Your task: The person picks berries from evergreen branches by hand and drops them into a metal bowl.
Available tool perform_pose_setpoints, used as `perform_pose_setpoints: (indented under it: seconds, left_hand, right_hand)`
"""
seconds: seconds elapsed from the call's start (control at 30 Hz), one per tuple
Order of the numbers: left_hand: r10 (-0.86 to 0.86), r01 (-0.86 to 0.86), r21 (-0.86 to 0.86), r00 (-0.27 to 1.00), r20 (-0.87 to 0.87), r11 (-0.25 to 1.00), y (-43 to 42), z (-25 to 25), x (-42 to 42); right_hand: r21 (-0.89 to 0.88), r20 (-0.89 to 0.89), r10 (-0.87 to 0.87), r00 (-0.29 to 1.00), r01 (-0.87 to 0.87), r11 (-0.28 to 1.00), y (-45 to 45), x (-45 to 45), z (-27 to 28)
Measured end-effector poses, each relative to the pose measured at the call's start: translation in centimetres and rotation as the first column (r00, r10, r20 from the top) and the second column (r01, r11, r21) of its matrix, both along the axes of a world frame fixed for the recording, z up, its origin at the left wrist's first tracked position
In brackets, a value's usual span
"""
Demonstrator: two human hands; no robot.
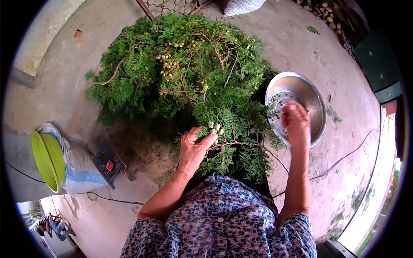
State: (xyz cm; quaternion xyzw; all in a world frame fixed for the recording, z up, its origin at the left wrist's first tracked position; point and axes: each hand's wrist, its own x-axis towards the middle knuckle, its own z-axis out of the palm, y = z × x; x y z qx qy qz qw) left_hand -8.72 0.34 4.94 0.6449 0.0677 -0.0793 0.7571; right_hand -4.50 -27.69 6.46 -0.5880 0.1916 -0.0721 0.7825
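Rough concrete floor (350, 124) is spanning the work area, with firewood (330, 18) lying at upper right. Feathery evergreen branches (172, 56) are forming a dense pile at upper centre, one sprig (254, 157) extending into frame centre. The left hand (195, 148) is pinching, thumb against fingers, a cluster of round, pale green cones (214, 128) on this sprig. The right hand (297, 124) is hovering over a round metal basin (318, 120) at centre right, fingers partly curling; blur is hiding whether they are gripping anything. The basin's left rim is sitting just beside the foliage; concrete is extending rightward from its opposite rim.
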Motion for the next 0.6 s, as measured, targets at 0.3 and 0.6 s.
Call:
perform_pose_setpoints:
  seconds: [0.3,0.6]
  left_hand:
    - [-0.001,-0.002,0.075,0.999,0.039,0.997,-0.1,0.7,-0.1]
    - [-0.076,0.075,0.021,0.996,0.037,0.997,0.9,-0.2,-0.1]
  right_hand:
    - [-0.277,-0.016,0.675,0.737,-0.653,0.705,12.0,-1.3,1.0]
    - [0.57,0.017,0.645,0.764,-0.538,0.621,11.2,-0.8,-1.3]
